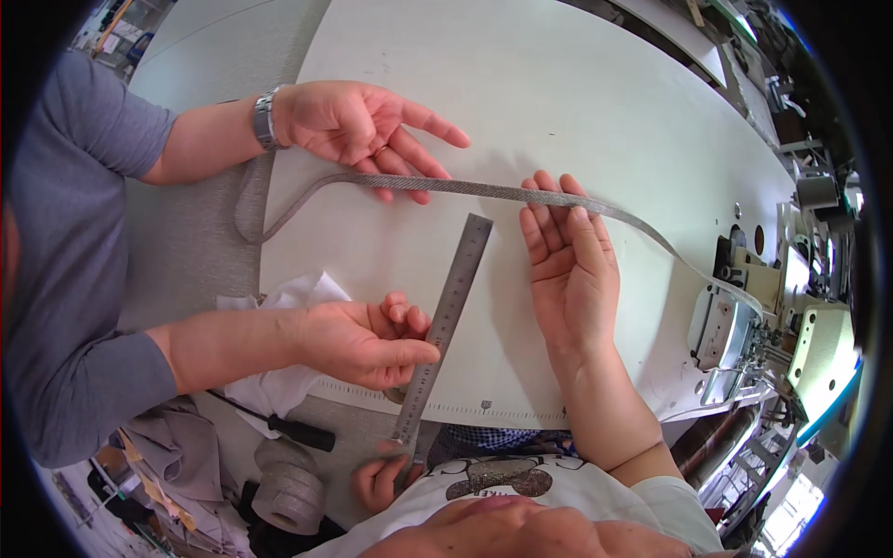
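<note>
A long, narrow grey woven strap (484, 190) stretches across the white work table. My right hand (579, 279) is palm up beneath it, thumb pressing the strap against the fingers. Low in the view, beside the lower end of a metal ruler (446, 321), my left hand (377, 481) has its fingers curled; whether it grips anything is hidden. A co-worker's hand (367, 344) pinches the ruler, which slants just below the strap. The co-worker's other hand (363, 130), with a watch and ring, has spread fingers partly behind the strap.
On the right, a sewing machine (730, 321) stands at the table's end, near the strap's far end. White cloth (279, 363) lies under the co-worker's forearm. A black-handled tool (302, 433) and grey rolls of webbing (288, 493) are at lower left.
</note>
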